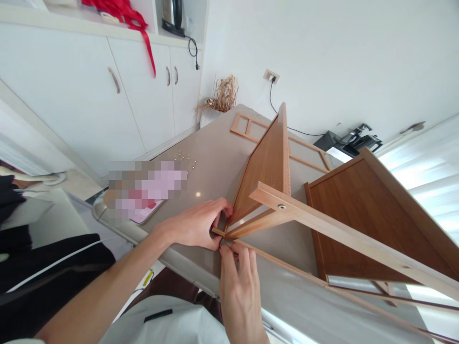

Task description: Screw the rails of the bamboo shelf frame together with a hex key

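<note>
The fingertips of my right hand (240, 282) crowd the corner of the wooden frame (344, 235), so I can't make out what small thing sits between them; the wrist runs off the bottom edge. Part of my left hand's (197, 225) grip is hidden behind the wood. The frame's far end is cut off at the right, as is the larger panel (373, 215). My phone's (154, 191) screen is blurred into squares. The little metal pieces (184, 158) are too small to identify. The kettle (172, 16) and red cloth (124, 12) leave the top edge.
</note>
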{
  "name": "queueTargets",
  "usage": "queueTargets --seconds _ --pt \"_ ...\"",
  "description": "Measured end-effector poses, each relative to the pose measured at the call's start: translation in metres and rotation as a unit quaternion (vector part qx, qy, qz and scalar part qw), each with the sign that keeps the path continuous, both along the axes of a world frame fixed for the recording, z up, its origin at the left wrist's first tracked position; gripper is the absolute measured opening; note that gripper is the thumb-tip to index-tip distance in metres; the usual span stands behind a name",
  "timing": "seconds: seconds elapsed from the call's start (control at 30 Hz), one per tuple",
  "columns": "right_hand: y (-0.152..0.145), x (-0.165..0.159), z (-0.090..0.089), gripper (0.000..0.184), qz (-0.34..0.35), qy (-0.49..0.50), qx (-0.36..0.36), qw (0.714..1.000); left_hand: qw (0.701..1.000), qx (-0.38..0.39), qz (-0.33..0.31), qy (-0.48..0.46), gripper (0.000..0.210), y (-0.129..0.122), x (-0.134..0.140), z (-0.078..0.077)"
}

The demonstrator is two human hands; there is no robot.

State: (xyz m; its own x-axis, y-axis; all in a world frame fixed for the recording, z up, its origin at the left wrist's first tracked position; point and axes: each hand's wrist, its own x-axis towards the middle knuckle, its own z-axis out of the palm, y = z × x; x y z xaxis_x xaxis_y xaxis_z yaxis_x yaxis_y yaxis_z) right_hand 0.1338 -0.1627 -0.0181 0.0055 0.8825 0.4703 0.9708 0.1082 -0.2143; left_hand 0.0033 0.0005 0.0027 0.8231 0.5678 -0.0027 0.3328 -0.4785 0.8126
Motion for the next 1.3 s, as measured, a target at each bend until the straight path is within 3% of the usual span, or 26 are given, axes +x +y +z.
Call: queueTargets --seconds 0.2,0.57,0.83,1.3 --pt "0.001 0.006 0.002 0.012 -0.001 0.020 0.030 0.999 1.000 0.012 -0.002 -0.001 0.050 -0.001 -0.001 0.003" --pt "-0.002 0.011 -0.004 0.016 0.026 0.086 0.018 0.996 1.000 0.013 -0.004 -0.007 0.049 0.000 0.000 0.003" --pt "-0.007 0.017 0.000 0.028 0.052 0.068 0.011 0.996 1.000 0.006 -0.008 -0.006 0.048 0.000 0.000 0.004" --pt "0.000 0.011 0.004 0.025 0.033 0.019 0.007 0.999 1.000 0.007 -0.011 -0.010 0.049 0.001 0.000 0.004"
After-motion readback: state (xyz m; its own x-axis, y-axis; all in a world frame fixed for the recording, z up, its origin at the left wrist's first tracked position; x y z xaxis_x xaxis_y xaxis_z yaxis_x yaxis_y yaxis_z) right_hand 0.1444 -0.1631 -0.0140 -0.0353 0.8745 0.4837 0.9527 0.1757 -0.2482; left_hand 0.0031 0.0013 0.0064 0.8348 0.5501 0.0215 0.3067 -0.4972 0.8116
